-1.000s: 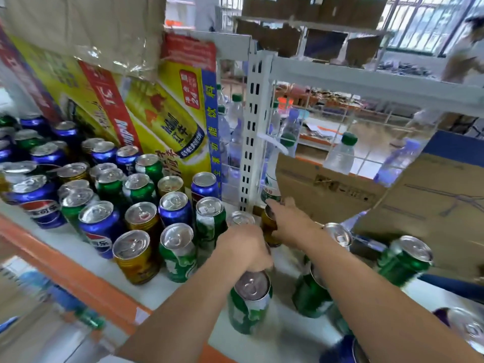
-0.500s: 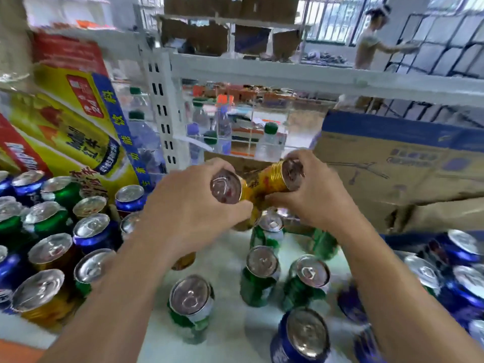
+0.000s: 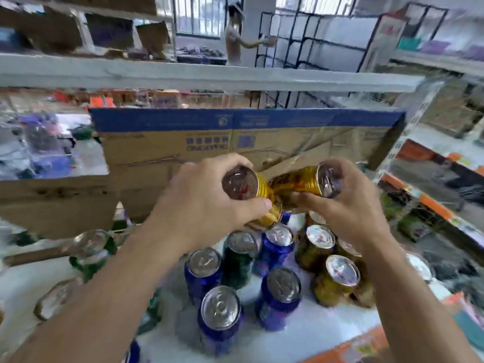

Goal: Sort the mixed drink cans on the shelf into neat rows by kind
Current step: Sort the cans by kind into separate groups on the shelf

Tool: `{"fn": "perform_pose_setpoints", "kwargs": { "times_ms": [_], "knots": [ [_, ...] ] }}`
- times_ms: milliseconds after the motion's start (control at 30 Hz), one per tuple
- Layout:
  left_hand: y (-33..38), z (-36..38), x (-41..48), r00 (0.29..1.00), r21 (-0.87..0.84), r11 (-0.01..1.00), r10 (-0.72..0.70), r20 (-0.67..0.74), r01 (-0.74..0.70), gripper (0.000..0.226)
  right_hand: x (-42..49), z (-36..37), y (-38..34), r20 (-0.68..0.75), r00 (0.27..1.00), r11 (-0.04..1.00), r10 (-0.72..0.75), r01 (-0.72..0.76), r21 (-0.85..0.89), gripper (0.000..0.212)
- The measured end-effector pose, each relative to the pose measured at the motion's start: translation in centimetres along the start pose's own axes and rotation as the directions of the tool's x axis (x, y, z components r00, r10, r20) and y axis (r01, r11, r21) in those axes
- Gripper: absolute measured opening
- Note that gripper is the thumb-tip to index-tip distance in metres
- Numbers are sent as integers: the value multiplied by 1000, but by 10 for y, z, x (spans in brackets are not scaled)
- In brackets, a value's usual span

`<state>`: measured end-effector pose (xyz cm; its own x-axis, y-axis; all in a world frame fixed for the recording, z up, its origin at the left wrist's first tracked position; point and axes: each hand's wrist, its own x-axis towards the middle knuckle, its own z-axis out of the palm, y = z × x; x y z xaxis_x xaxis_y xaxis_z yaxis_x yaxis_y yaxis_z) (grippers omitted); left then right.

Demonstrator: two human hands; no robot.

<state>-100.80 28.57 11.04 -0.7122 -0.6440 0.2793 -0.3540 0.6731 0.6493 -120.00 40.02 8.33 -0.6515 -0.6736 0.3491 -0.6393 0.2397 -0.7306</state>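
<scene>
The left hand (image 3: 209, 203) grips 1 gold can (image 3: 262, 189) above the shelf (image 3: 314, 334). Its fingers (image 3: 227, 161) curl over the far side of the can, and the thumb crosses the near side. The can is tilted, with its round silver lid facing the camera. The gold shoulder below the lid is ribbed.

The right hand (image 3: 348, 213) grips a second gold can (image 3: 298, 183), which lies almost level with its lid end pointing right. The fingers wrap the lid end from behind, and the thumb supports the underside. The 2 held cans meet body to body between the hands, in front of a cardboard box (image 3: 162, 158) with a blue printed band along its top edge.

Below the hands, upright cylindrical cans stand on the smooth white shelf surface. 4 blue cans (image 3: 221, 334) form a loose cluster at centre, with 1 dark green can (image 3: 239, 265) among them. Just right of this cluster stand the olive-gold cans (image 3: 327, 289), packed close together. At far left, the blurred green cans (image 3: 89, 258) stand well apart from the cluster. All visible lids are flat, shiny metal discs. An orange strip (image 3: 353, 347) edges the shelf front. A flat grey beam (image 3: 209, 74) spans the view above the box.
</scene>
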Motion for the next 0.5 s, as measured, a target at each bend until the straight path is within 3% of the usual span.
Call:
{"fn": "perform_pose_setpoints", "kwargs": {
  "times_ms": [100,300,500],
  "knots": [
    [25,37,25,999,-19,999,39,33,-39,43,4,-36,34,-87,996,998,23,-28,-58,56],
    [54,107,77,997,50,996,72,17,-73,53,14,-84,107,-208,977,975,45,-89,-206,64],
    [58,161,121,999,154,987,-42,35,36,56,27,-103,167,-194,970,915,147,-208,-347,62]
  ]
}}
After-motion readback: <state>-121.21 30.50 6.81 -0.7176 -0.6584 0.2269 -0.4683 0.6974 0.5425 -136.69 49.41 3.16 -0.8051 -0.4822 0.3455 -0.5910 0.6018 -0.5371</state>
